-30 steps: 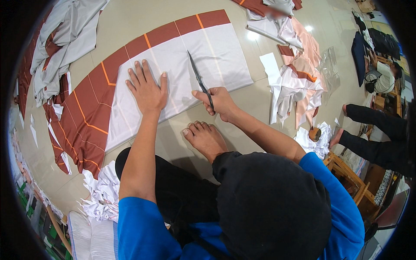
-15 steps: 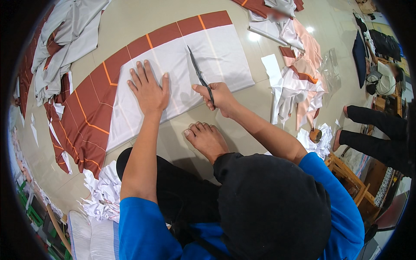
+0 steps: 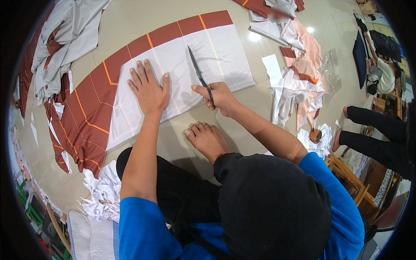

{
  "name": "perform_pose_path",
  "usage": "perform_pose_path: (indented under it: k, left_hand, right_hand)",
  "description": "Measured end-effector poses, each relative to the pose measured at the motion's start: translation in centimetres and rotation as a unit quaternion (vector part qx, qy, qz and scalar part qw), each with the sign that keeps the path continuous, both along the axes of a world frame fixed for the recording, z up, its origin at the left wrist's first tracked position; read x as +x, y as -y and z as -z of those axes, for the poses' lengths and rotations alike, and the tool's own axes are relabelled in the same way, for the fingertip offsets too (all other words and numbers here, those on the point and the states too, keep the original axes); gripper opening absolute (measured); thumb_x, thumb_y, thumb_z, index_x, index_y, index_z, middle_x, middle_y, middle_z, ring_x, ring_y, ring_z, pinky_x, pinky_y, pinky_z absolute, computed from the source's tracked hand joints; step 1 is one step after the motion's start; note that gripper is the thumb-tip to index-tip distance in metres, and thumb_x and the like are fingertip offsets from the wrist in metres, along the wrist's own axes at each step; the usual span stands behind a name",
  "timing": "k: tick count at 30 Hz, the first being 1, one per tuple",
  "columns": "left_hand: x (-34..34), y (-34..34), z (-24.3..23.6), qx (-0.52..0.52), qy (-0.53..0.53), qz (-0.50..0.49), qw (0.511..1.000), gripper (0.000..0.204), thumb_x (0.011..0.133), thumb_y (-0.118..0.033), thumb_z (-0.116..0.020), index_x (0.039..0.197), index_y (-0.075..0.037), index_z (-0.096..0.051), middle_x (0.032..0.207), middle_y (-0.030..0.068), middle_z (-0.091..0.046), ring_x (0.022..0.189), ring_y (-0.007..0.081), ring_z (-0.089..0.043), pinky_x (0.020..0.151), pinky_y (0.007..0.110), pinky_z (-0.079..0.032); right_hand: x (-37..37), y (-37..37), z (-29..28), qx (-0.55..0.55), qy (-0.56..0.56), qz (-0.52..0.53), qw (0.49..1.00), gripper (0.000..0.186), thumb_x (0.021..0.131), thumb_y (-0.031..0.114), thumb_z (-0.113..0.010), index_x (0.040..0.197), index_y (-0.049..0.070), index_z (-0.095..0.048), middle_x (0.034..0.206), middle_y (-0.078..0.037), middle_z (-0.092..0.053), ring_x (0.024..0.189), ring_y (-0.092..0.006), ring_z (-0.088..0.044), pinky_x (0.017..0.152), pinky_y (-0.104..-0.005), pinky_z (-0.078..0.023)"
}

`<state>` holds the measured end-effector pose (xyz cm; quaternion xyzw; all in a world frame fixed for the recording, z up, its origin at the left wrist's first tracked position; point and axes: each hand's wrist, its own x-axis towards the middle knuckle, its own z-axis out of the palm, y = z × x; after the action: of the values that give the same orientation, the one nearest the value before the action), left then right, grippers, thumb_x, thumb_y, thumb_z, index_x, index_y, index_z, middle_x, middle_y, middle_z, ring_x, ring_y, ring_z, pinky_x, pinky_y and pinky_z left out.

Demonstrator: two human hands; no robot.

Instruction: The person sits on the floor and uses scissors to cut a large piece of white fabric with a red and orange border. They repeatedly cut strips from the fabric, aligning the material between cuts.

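A folded length of fabric (image 3: 190, 69) lies on the floor, its pale back side up, with a rust-brown band (image 3: 190, 27) with orange stripes along the far edge. My left hand (image 3: 150, 89) presses flat on the pale cloth, fingers spread. My right hand (image 3: 221, 97) grips black scissors (image 3: 197, 68) by their handles. The blades point away from me over the cloth and look closed together. To the left, the brown patterned side (image 3: 82, 117) of the cloth spreads out in wrinkles.
Grey and brown cloth (image 3: 71, 39) is heaped at the far left. Peach and white cloth (image 3: 305, 82) lies at the right beside a white strip (image 3: 271, 71). White scraps (image 3: 104, 190) pile near my left knee. My bare foot (image 3: 208, 138) rests by the cloth's near edge. Another person's legs (image 3: 372, 130) are at right.
My hands, the scissors and the fabric look unmoved. At the far right, a person in a light shirt has shifted a little.
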<state>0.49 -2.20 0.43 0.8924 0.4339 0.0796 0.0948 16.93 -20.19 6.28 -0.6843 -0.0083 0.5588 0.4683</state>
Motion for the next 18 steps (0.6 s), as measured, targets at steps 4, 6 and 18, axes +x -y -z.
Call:
perform_pose_path:
  k: [4,6,18]
  left_hand:
    - [0.0,-0.1,0.0,0.002,-0.004,-0.001,1.000,0.088,0.112,-0.059,-0.050,0.179,-0.008,-0.027,0.186,0.0198,-0.025,0.173,0.0465,-0.015,0.138,0.066,-0.008]
    - [0.0,0.0,0.0,0.002,-0.002,0.000,1.000,0.088,0.112,-0.059,-0.050,0.179,-0.008,-0.027,0.186,0.0196,-0.025,0.173,0.0464,-0.015,0.138,0.066,-0.008]
    - [0.0,0.0,0.1,0.003,-0.005,-0.001,1.000,0.088,0.111,-0.059,-0.050,0.179,-0.008,-0.027,0.186,0.0197,-0.024,0.173,0.0459,-0.014,0.138,0.066,-0.008]
  right_hand:
    - [0.5,-0.7,0.0,0.004,-0.006,-0.005,1.000,0.056,0.087,0.047,-0.096,0.079,0.004,-0.062,0.062,-0.005,-0.060,0.046,-0.0129,-0.052,0.042,-0.0296,-0.039]
    - [0.9,-1.1,0.2,0.004,-0.003,-0.004,1.000,0.056,0.087,0.047,-0.096,0.079,0.004,-0.062,0.063,-0.005,-0.060,0.046,-0.0128,-0.052,0.042,-0.0296,-0.039]
    - [1.1,-1.9,1.0,-0.005,0.019,-0.005,1.000,0.054,0.087,0.045,-0.097,0.080,0.003,-0.063,0.064,-0.005,-0.060,0.047,-0.0124,-0.052,0.042,-0.0291,-0.039]
